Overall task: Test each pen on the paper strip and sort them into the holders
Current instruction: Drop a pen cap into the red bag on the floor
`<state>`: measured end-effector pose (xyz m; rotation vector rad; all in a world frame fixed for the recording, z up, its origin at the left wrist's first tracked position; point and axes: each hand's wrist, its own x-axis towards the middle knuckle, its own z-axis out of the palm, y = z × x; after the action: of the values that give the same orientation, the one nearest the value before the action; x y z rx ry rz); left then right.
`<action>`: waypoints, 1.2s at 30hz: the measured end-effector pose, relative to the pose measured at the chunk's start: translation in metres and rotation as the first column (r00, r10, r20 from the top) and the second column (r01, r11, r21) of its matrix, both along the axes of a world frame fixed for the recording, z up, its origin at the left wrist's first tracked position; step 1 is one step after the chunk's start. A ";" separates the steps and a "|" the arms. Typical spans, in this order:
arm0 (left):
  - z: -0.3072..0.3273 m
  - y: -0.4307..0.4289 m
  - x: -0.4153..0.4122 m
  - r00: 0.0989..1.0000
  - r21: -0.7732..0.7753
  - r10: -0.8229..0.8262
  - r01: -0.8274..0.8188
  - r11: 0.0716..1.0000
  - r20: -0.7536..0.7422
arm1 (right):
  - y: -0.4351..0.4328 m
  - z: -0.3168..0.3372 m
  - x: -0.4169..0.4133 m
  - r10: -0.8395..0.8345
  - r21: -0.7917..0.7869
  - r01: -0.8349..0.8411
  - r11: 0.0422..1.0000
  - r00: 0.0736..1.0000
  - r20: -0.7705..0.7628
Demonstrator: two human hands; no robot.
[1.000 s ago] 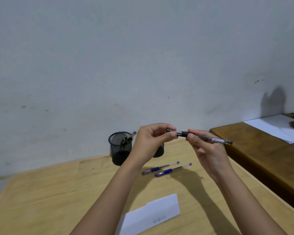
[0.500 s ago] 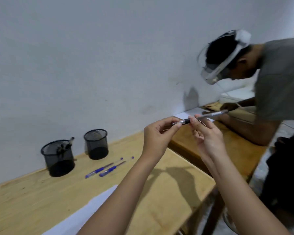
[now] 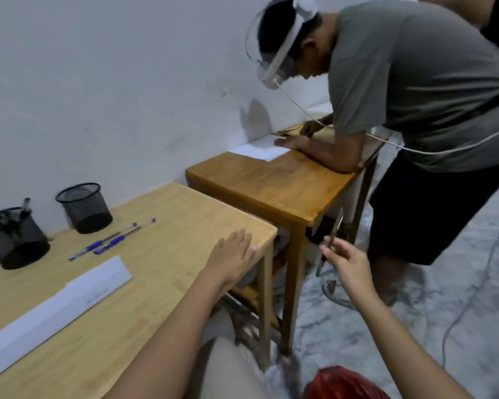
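Note:
My right hand (image 3: 348, 262) pinches a black pen (image 3: 330, 245) that stands nearly upright, out past the right edge of my table (image 3: 167, 272) and over the floor. My left hand (image 3: 233, 253) rests flat with straight fingers on the table's right corner. Two blue pens (image 3: 114, 239) lie side by side near the back. A white paper strip (image 3: 55, 302) with a small scribble lies diagonally at the left. Two black mesh holders stand at the wall: the left holder (image 3: 12, 239) has dark pens in it, the right holder (image 3: 84, 208) looks empty.
A second, darker wooden table (image 3: 274, 188) stands to the right with a white sheet (image 3: 261, 149) on it. A person in a grey shirt (image 3: 415, 90) bends over it. Cables (image 3: 470, 292) trail over the marbled floor. Something red (image 3: 342, 384) shows at the bottom.
The view has swung right. My left hand let go of the pen and dropped onto the table corner. My right hand carried the pen down and to the right, off the table.

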<state>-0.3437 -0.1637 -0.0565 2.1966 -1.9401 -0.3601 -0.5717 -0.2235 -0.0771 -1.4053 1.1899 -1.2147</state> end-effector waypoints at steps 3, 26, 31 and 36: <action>-0.005 -0.027 -0.001 0.997 0.079 0.056 -0.059 0.995 0.049 | -0.002 -0.063 -0.031 -0.031 0.072 0.043 0.996 0.987 -0.158; -0.029 -0.076 -0.021 0.966 -0.134 0.207 -0.187 0.973 0.155 | 0.074 -0.300 -0.112 0.087 0.538 0.380 0.752 0.753 -0.653; -0.029 -0.074 -0.023 0.968 -0.138 0.201 -0.181 0.974 0.150 | 0.077 -0.296 -0.118 0.087 0.541 0.364 0.758 0.765 -0.638; -0.028 -0.074 -0.023 0.969 -0.133 0.200 -0.181 0.974 0.144 | 0.071 -0.289 -0.120 0.034 0.453 0.368 0.812 0.744 -0.667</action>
<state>-0.3663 -0.2375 -0.0844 2.3687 -1.7497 -0.0418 -0.6921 -0.1524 -0.3659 -1.2851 2.0159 -0.3668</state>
